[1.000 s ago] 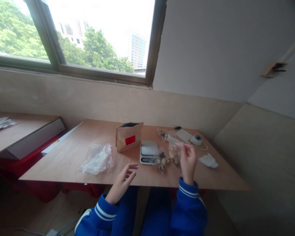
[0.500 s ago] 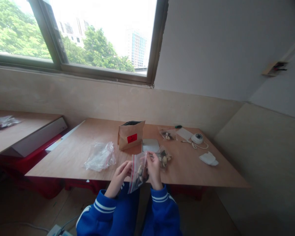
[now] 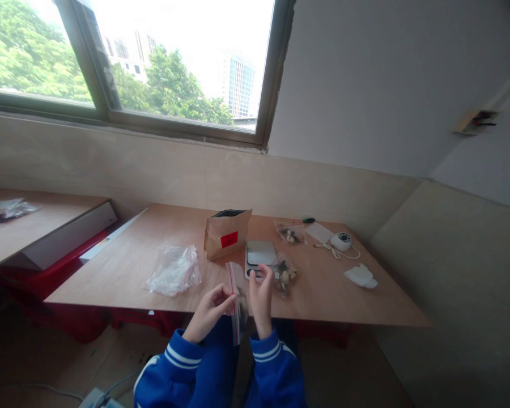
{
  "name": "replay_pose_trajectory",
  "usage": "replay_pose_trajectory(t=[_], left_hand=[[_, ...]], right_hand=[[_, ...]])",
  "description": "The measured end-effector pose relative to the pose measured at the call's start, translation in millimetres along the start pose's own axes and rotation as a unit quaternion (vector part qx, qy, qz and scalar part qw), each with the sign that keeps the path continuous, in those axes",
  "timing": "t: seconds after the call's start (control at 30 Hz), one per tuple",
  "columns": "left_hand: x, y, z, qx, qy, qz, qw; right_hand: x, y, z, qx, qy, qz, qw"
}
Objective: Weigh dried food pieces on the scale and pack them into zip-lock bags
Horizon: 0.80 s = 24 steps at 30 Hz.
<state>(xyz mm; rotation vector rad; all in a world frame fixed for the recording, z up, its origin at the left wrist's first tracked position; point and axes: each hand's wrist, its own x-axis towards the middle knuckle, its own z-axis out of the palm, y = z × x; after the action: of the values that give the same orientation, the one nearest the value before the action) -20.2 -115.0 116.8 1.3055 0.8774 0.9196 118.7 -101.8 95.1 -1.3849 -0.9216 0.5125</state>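
Observation:
My left hand (image 3: 212, 309) pinches a clear zip bag (image 3: 237, 317) by its red-striped edge, at the table's front edge over my lap. Pale and dark pieces show blurrily inside the bag. Just right of it is my right hand (image 3: 261, 297), thumb and fingers apart with nothing visible between them. Behind that hand lies a small silver scale (image 3: 260, 253), its front partly covered by my fingers. Beside the scale rests another filled clear bag (image 3: 286, 276) of pale and dark chunks. A brown paper pouch (image 3: 227, 235) with a red label stands with its top open.
Loose clear bags (image 3: 174, 272) lie on the wooden table (image 3: 123, 263) at left. Further back right are a third filled bag (image 3: 289, 233), a green-handled tool (image 3: 308, 220), a white dome camera (image 3: 341, 241) with its cable, and crumpled white tissue (image 3: 361, 276).
My right hand has let go of the zip bag and its fingers have spread. The bag has turned edge-on in my left hand. More of the scale shows.

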Motion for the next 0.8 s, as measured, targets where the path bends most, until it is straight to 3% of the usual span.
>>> replay_pose_trajectory(t=[0.03,0.17,0.23,0.43,0.8], left_hand=[[1.8,-0.4,0.8,-0.006,0.021,0.004,1.000],[5.4,1.5,-1.1,-0.019,0.077,0.012,0.997],[5.2,3.2,-4.3,-0.025,0.105,0.015,0.994],[8.0,2.2,-10.7,-0.015,0.159,0.035,0.986],[18.3,-3.5,-12.1,0.100,0.062,0.054,0.992]], right_hand=[[-2.5,-1.8,-0.6,-0.016,-0.030,-0.013,0.999],[-10.1,-17.3,-6.1,-0.023,-0.259,-0.032,0.965],[-12.7,-25.3,-8.9,-0.017,-0.305,-0.024,0.952],[-18.6,-33.5,-7.7,0.022,-0.321,-0.004,0.947],[-17.5,-31.7,-9.0,-0.011,-0.247,-0.008,0.969]])
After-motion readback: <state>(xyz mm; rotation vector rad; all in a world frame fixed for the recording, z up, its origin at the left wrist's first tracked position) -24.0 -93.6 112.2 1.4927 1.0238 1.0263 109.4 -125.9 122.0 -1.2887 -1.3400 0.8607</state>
